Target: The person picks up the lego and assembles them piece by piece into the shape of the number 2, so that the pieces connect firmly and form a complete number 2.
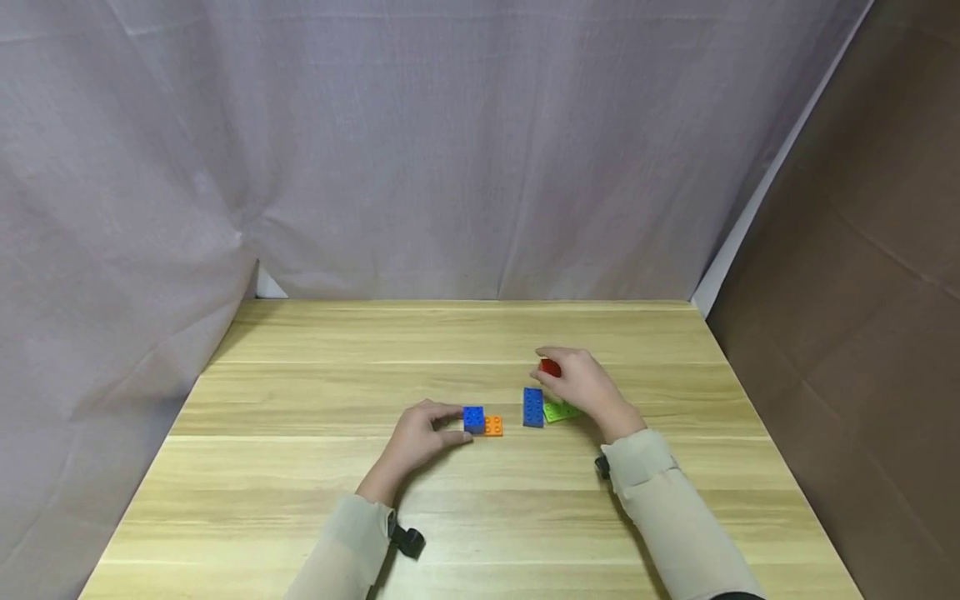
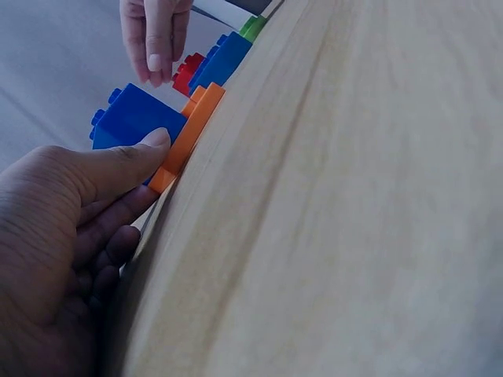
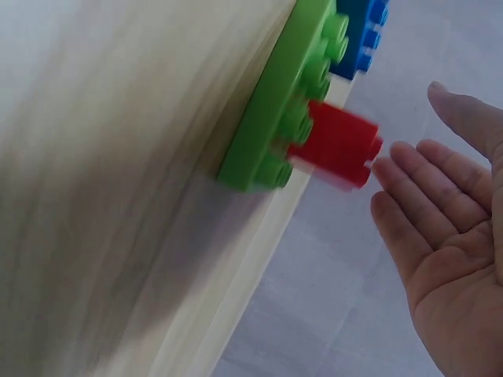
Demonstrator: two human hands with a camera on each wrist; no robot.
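Note:
A square blue brick (image 1: 473,419) sits on the left end of a flat orange brick (image 1: 493,426) on the table. My left hand (image 1: 422,435) pinches them; in the left wrist view its thumb (image 2: 153,149) lies across the near side where blue meets orange. Over a red brick (image 3: 336,144) my right hand (image 1: 583,385) hovers with fingers straight and thumb spread apart. In the right wrist view a gap shows between the thumb and fingers. That red brick stands behind a flat green brick (image 1: 559,411), partly covered by the hand in the head view.
A longer blue brick (image 1: 533,407) lies against the left side of the green one, between my hands. The wooden table (image 1: 300,500) ends at a grey curtain (image 1: 390,167) behind, and a brown cloth (image 1: 847,292) hangs on the right.

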